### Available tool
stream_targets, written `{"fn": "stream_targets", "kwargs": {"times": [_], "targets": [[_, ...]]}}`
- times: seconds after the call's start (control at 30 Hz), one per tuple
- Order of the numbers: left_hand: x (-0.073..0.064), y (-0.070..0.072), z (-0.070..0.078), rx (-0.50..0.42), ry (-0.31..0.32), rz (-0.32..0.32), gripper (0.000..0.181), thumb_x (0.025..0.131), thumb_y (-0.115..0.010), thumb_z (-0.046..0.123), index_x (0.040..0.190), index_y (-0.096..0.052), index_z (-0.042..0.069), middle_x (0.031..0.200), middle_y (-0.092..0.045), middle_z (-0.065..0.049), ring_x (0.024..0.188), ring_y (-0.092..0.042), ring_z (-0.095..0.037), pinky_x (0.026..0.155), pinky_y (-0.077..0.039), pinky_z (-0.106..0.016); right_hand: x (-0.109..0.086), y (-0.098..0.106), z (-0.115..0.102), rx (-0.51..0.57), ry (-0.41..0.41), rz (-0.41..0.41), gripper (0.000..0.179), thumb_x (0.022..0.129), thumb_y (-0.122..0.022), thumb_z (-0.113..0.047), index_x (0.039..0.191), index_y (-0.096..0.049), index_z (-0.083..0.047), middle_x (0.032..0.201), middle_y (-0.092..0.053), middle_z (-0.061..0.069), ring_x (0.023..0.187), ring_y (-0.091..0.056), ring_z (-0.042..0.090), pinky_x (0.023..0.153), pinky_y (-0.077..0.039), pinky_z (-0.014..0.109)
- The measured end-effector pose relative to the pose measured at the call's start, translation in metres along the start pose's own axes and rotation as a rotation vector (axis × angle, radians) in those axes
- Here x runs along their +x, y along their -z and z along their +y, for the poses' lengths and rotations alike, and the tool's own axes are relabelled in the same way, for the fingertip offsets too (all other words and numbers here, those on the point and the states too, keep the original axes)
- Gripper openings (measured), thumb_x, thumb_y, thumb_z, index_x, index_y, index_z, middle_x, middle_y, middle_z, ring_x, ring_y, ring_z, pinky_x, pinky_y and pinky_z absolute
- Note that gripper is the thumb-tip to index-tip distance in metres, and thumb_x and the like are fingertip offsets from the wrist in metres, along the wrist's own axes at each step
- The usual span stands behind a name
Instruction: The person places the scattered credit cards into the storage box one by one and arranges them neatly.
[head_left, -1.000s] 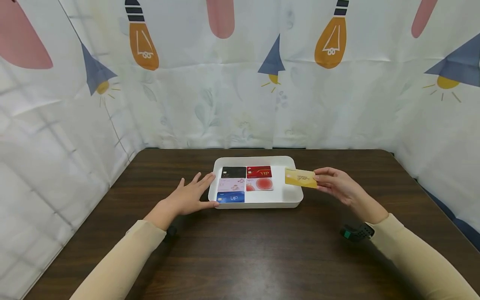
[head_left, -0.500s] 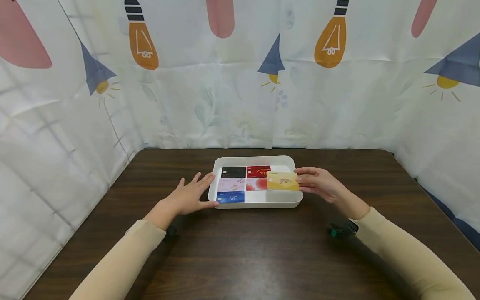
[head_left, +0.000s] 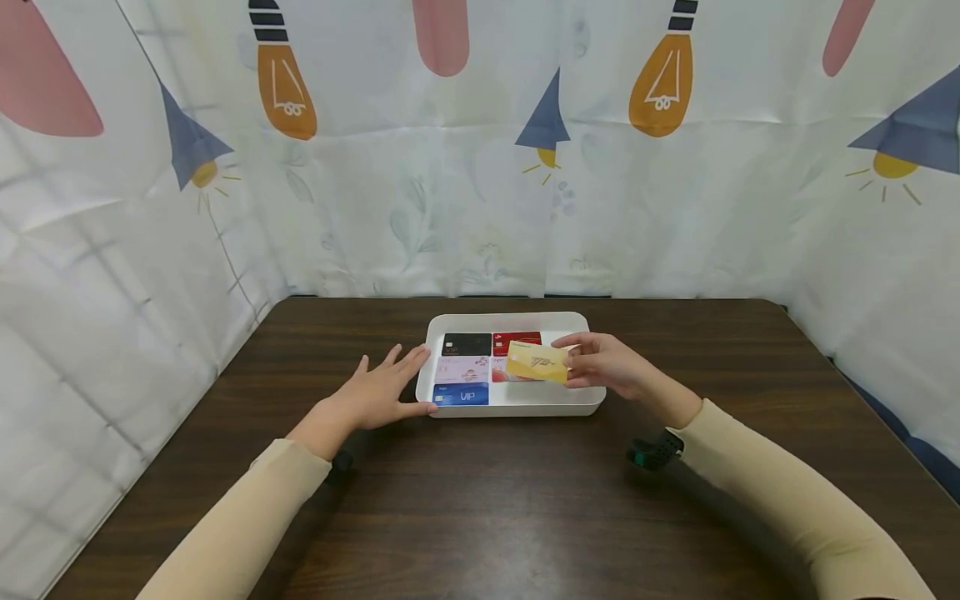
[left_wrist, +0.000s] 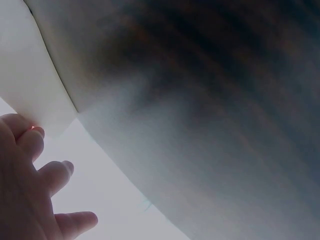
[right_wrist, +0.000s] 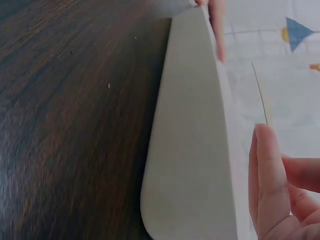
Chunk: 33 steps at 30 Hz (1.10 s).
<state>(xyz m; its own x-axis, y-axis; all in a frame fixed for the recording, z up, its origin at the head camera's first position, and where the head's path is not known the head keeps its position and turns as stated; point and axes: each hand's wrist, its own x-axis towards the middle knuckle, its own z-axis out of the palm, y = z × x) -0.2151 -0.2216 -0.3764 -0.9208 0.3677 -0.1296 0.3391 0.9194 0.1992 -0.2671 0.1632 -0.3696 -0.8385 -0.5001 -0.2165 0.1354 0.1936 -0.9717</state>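
My right hand (head_left: 611, 367) pinches a yellow card (head_left: 537, 362) by its right end, holding it over the white tray (head_left: 577, 400); in the right wrist view the card (right_wrist: 261, 92) shows edge-on above the fingertips. Part of the red VIP card (head_left: 517, 339) and most of the card with a red circle (head_left: 498, 369) are covered by it. At the tray's left side, my left hand (head_left: 371, 396) touches the rim with spread fingers. A black card (head_left: 467, 344), a pink flowered card (head_left: 462, 369) and a blue VIP card (head_left: 461, 394) lie stacked in a column at the left.
The tray stands near the back of a dark wooden table (head_left: 465, 500). Behind and beside the table hangs a white printed curtain (head_left: 465, 208). A dark band with a green spot (head_left: 655, 450) is on the right wrist.
The right hand has moved left with the yellow card, from the tray's right edge to over the right column of cards. The left hand has stayed at the rim.
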Motion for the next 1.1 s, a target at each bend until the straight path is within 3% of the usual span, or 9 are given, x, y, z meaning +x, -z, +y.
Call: {"fn": "stream_targets", "kwargs": {"times": [0.4, 0.67, 1.1], "targets": [[0.0, 0.0, 0.001, 0.002, -0.002, 0.002, 0.102, 0.092, -0.061, 0.068, 0.166, -0.018, 0.013, 0.17, -0.02, -0.01, 0.154, -0.013, -0.042, 0.112, -0.007, -0.077, 0.019, -0.021, -0.003, -0.116, -0.059, -0.021, 0.039, 0.101, -0.055, 0.003, 0.14, -0.049, 0.005, 0.103, -0.05, 0.014, 0.084, -0.064, 0.022, 0.074, -0.062, 0.033], [0.001, -0.002, -0.001, 0.002, -0.01, 0.006, 0.102, 0.093, -0.06, 0.069, 0.166, -0.018, 0.013, 0.17, -0.019, -0.01, 0.154, -0.012, -0.042, 0.112, -0.007, -0.077, 0.028, -0.028, -0.003, -0.195, -0.137, -0.11, 0.034, 0.1, -0.059, 0.001, 0.133, -0.053, 0.002, 0.112, -0.057, 0.018, 0.088, -0.066, 0.025, 0.072, -0.06, 0.03], [0.002, -0.002, -0.002, 0.009, -0.005, 0.005, 0.103, 0.092, -0.06, 0.07, 0.166, -0.018, 0.013, 0.17, -0.019, -0.01, 0.154, -0.013, -0.042, 0.112, -0.007, -0.077, 0.032, -0.027, 0.006, -0.302, -0.144, -0.166, 0.028, 0.099, -0.062, -0.003, 0.126, -0.055, 0.002, 0.107, -0.059, 0.014, 0.078, -0.059, 0.02, 0.064, -0.055, 0.022]]}}
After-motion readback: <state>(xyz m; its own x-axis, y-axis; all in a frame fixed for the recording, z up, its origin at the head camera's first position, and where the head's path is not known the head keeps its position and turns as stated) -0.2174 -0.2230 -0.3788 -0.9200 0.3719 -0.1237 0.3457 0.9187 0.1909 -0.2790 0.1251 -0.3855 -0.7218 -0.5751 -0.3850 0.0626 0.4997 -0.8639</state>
